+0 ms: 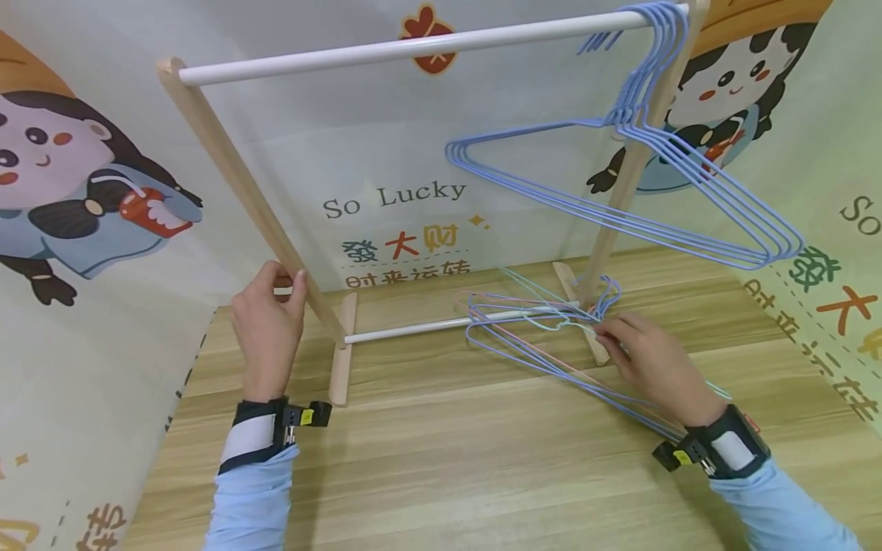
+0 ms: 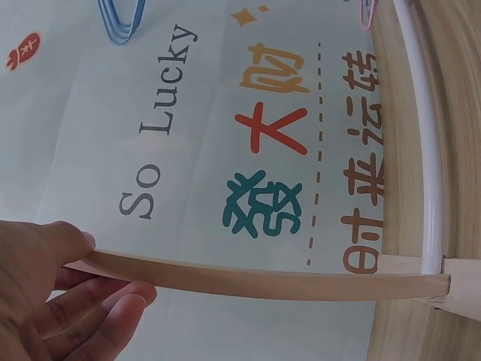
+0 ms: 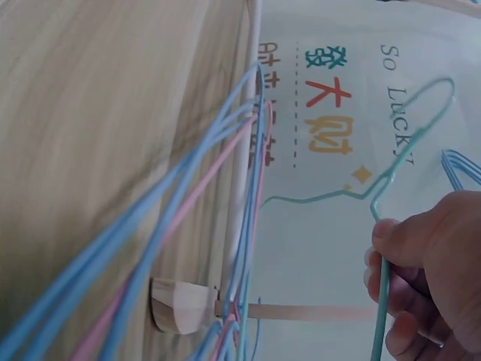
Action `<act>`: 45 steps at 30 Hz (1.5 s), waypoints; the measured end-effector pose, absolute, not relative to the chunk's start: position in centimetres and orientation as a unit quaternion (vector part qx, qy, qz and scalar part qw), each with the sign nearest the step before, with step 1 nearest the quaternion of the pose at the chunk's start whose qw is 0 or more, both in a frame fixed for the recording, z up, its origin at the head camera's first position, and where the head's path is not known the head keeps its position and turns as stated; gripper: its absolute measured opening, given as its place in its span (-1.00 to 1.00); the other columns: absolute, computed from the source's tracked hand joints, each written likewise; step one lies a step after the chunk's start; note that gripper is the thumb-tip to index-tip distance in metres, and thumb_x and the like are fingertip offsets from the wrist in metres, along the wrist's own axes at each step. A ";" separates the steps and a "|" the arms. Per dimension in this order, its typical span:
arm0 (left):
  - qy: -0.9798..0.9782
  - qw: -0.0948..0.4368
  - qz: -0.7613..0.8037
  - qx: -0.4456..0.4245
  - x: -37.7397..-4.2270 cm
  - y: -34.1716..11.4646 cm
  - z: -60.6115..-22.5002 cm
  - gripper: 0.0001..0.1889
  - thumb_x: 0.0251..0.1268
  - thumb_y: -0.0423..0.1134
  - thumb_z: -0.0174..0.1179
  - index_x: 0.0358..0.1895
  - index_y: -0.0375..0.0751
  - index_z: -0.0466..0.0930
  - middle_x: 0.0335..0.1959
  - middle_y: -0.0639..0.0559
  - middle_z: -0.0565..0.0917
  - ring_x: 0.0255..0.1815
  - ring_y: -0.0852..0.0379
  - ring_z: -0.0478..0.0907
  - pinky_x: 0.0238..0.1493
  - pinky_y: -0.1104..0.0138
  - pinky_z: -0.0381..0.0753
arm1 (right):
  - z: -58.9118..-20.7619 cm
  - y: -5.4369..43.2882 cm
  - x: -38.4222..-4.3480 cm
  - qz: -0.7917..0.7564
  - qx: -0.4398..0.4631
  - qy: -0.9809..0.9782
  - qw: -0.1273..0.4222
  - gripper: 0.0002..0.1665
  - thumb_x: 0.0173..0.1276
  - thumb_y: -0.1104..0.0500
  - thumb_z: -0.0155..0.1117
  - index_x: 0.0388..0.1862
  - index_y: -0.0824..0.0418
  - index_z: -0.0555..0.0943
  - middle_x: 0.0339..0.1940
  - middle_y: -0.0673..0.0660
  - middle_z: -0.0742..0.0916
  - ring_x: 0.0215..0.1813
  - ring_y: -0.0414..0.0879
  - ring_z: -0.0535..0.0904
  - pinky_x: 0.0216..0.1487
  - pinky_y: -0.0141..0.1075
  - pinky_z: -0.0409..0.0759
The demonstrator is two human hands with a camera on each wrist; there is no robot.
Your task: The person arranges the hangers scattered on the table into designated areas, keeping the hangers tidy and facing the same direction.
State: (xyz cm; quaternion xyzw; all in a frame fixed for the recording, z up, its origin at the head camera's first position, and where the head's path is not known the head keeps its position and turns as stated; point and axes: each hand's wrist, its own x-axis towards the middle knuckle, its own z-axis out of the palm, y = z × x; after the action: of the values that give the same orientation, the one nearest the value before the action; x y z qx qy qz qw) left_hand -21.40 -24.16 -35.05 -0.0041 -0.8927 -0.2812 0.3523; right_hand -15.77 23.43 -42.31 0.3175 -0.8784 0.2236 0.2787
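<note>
My left hand (image 1: 267,329) holds the left wooden post (image 1: 244,184) of a rack, thumb on one side and fingers on the other. With my right hand (image 1: 661,375), I pinch the wire of a teal hanger (image 3: 382,308) near its neck. Its hook rises past my thumb in the right wrist view. Blue hangers (image 3: 180,162) and a pink hanger (image 3: 199,192) lie in a loose pile over the rack's lower right end, close beside my right hand. Several more blue hangers (image 1: 627,115) hang together at the right end of the top white rod (image 1: 413,50).
The lower white rod (image 1: 406,330) joins the rack's two wooden feet, such as the left foot (image 1: 341,375). All stands on a wood-grain table (image 1: 441,459). Printed backdrop sheets (image 1: 386,138) with cartoon figures and lettering close off the back and both sides.
</note>
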 end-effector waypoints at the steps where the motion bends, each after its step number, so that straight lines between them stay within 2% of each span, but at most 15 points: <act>1: -0.893 0.352 -0.281 -0.005 -21.4 -24.2 -35.0 -0.74 0.49 -0.19 0.24 -0.18 -0.41 0.63 -0.28 -0.28 0.73 -0.32 -0.22 0.71 -0.29 -0.02 0.70 | -42.2 23.5 -15.9 0.227 0.316 -0.876 0.284 -0.73 0.10 0.55 0.46 -0.23 0.39 0.65 -0.35 0.12 0.63 -0.40 -0.09 0.51 -0.48 -0.19 0.52; 8: -0.893 0.353 -0.280 -0.007 -21.5 -24.2 -35.1 -0.75 0.48 -0.20 0.24 -0.18 -0.41 0.63 -0.28 -0.28 0.74 -0.32 -0.22 0.71 -0.29 -0.02 0.70 | -41.8 23.9 -16.4 0.246 0.298 -0.867 0.315 -0.66 0.02 0.65 0.45 -0.24 0.43 0.62 -0.34 0.19 0.62 -0.36 0.00 0.53 -0.42 -0.13 0.51; 13: -0.892 0.355 -0.281 -0.006 -21.5 -24.2 -35.1 -0.75 0.48 -0.20 0.25 -0.19 -0.41 0.63 -0.28 -0.28 0.74 -0.33 -0.21 0.72 -0.29 -0.02 0.70 | -41.5 24.1 -16.5 0.249 0.285 -0.867 0.324 -0.69 0.06 0.64 0.44 -0.24 0.43 0.64 -0.35 0.20 0.63 -0.36 0.02 0.52 -0.40 -0.13 0.47; 21: -0.891 0.354 -0.283 -0.006 -21.6 -24.2 -35.1 -0.75 0.48 -0.20 0.25 -0.20 -0.40 0.63 -0.29 -0.28 0.74 -0.32 -0.22 0.72 -0.29 -0.03 0.70 | -40.7 24.3 -16.4 0.243 0.274 -0.869 0.333 -0.71 0.09 0.64 0.43 -0.23 0.44 0.64 -0.33 0.21 0.63 -0.37 -0.05 0.48 -0.40 -0.26 0.41; 32: -0.891 0.354 -0.284 -0.005 -21.5 -24.2 -35.1 -0.75 0.48 -0.20 0.25 -0.19 -0.40 0.64 -0.29 -0.27 0.74 -0.33 -0.21 0.72 -0.30 -0.02 0.70 | -39.4 24.8 -16.4 0.244 0.274 -0.861 0.352 -0.74 0.12 0.65 0.39 -0.22 0.48 0.63 -0.36 0.24 0.62 -0.40 -0.01 0.49 -0.37 -0.35 0.36; 45: -0.891 0.358 -0.281 -0.009 -21.4 -24.3 -35.1 -0.75 0.48 -0.19 0.25 -0.21 -0.39 0.62 -0.28 -0.28 0.74 -0.33 -0.22 0.71 -0.30 -0.02 0.70 | -38.5 24.9 -16.3 0.247 0.272 -0.842 0.394 -0.65 0.00 0.67 0.46 -0.23 0.45 0.65 -0.37 0.24 0.64 -0.35 0.04 0.58 -0.31 -0.30 0.44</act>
State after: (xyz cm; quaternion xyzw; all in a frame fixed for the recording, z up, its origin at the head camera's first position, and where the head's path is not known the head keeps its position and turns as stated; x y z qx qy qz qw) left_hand -21.45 -24.31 -35.13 -0.0093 -0.8905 -0.2810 0.3577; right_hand -16.31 24.86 -38.53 0.2717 -0.8423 0.2475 0.3942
